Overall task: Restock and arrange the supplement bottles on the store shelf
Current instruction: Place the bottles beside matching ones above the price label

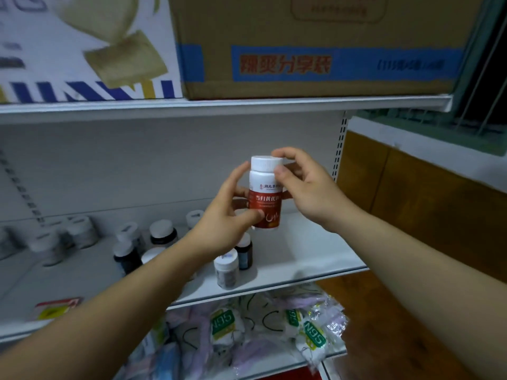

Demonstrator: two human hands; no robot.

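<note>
A white metal shelf [301,256] is running across the view in front of a pale back panel. A wood-panelled wall [411,193] is standing off to the right of the right hand [304,187]. On the board above the fingers, a brown cardboard box [315,37] with a blue band is sitting beside a white printed carton [82,45]. Below and behind the left hand [225,215], a loose cluster of standing bottles [162,231], some dark and some pale, all with white caps, is resting upright on the shelf. A small white-capped bottle [226,268] is standing just under the left wrist, just beside an amber bottle [244,253]. On the tier below, N95 mask packets [312,335] are lying in a heap.

Both hands are holding a red-labelled bottle [264,198] upright in the air, above the shelf and clear of the cluster. The left fingers [238,174] are curling round the left side and back of the label, and the thumb is pressing on its lower front. The right fingers [285,153] are gripping at the top. The thumb is lying on the shoulder just under the white cap [266,163], and the forefinger is hooking over the cap's far rim. The bottle is sitting between the two palms, with its label facing the camera.
</note>
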